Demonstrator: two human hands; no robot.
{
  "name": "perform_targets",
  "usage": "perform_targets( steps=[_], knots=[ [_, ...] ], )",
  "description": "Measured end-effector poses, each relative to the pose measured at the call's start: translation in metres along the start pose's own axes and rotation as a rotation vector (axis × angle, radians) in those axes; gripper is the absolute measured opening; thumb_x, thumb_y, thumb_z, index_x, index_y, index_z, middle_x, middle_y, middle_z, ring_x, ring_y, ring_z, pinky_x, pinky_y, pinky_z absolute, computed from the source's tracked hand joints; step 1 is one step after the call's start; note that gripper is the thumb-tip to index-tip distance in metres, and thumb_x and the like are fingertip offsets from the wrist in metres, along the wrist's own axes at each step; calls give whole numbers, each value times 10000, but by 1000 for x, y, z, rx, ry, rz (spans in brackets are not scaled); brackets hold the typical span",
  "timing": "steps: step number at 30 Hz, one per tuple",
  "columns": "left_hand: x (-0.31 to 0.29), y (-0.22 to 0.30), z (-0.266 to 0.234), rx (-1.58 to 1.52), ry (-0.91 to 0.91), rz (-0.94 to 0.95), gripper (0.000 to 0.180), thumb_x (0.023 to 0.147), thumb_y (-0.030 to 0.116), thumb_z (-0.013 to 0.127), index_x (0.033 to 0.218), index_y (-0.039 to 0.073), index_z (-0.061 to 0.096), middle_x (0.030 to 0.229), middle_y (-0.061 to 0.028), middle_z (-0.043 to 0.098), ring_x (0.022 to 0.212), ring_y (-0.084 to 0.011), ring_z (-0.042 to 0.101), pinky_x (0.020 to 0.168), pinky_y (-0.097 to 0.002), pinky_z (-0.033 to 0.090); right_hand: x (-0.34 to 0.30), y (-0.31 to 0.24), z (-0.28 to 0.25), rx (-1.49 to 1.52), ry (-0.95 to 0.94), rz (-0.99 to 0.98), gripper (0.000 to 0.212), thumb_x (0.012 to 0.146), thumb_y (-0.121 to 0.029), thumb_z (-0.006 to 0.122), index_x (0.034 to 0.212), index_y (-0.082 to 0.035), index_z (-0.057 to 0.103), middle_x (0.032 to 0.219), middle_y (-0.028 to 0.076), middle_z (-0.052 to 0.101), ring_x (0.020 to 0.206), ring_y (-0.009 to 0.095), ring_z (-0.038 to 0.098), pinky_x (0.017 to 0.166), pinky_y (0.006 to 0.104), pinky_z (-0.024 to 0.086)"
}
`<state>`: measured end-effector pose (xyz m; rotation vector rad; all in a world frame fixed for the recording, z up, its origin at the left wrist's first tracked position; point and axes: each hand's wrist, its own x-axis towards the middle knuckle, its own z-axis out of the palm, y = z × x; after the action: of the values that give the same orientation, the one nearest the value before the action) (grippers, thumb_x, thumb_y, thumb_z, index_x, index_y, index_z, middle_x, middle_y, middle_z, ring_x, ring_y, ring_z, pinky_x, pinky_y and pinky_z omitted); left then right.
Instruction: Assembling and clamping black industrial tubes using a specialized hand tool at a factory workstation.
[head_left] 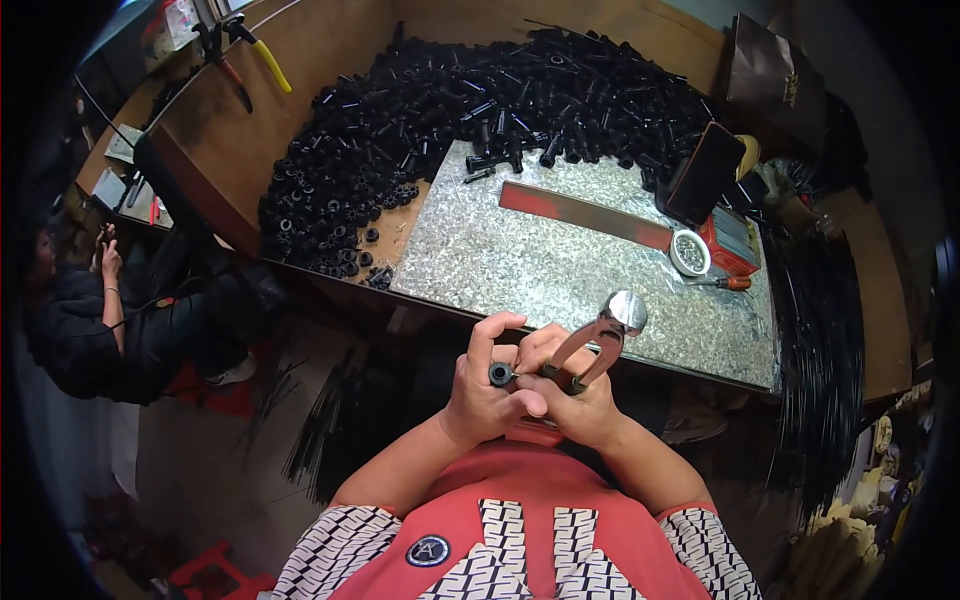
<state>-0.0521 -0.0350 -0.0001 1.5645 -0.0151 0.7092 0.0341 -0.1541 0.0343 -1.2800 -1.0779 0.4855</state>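
In front of my chest both hands are together, over the near edge of the speckled board [480, 260]. My left hand [470, 395] is closed around a small black tubular part [501, 374], its round hollow end facing up; the index finger is raised. My right hand [590, 412] grips a pair of pincers [624, 312], whose rounded shiny head points up and away from me, with the two handles running down into the palm. The fingers of both hands nearly touch beside the black part, and whatever lies between them is hidden.
A heap of black tubular parts [540, 90] covers the back. On the board lie a red-ended metal bar [590, 215], a white cup [690, 272] and a screwdriver [738, 283]. A phone [706, 172] leans behind. Black strands [820, 360] hang right; a person [80, 320] sits left.
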Motion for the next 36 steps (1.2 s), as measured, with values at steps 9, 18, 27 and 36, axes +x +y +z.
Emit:
perform_targets(
  steps=[9, 18, 27, 36],
  knots=[
    [1, -2, 3, 31, 55, 34, 938, 673, 628, 706, 1262, 2, 333, 610, -53, 577, 570, -96, 578, 488, -218, 404, 0, 2, 1, -24, 28, -51, 110, 798, 42, 610, 894, -9, 596, 939, 113, 563, 834, 179, 564, 733, 308, 463],
    [1, -3, 3, 75, 41, 75, 923, 684, 613, 709, 1259, 0, 326, 598, -41, 544, 544, -97, 549, 472, -223, 393, 3, -1, 3, -84, 47, -79, 108, 809, 30, 612, 906, -15, 595, 938, 107, 569, 844, 187, 563, 730, 309, 464],
    [-2, -8, 4, 75, 53, 58, 929, 678, 624, 704, 1257, 1, 328, 595, -35, 529, 535, -108, 538, 479, -239, 391, 0, 6, -1, -94, 18, -90, 92, 813, 5, 625, 899, -21, 602, 923, 101, 563, 814, 172, 558, 718, 303, 459],
    [0, -7, 3, 142, 51, 96, 926, 681, 612, 709, 1256, -2, 324, 586, -37, 524, 527, -118, 538, 477, -243, 390, -3, 7, 2, -139, 51, -79, 96, 805, 20, 636, 889, -19, 608, 911, 108, 576, 799, 176, 565, 700, 301, 464]
  ],
)
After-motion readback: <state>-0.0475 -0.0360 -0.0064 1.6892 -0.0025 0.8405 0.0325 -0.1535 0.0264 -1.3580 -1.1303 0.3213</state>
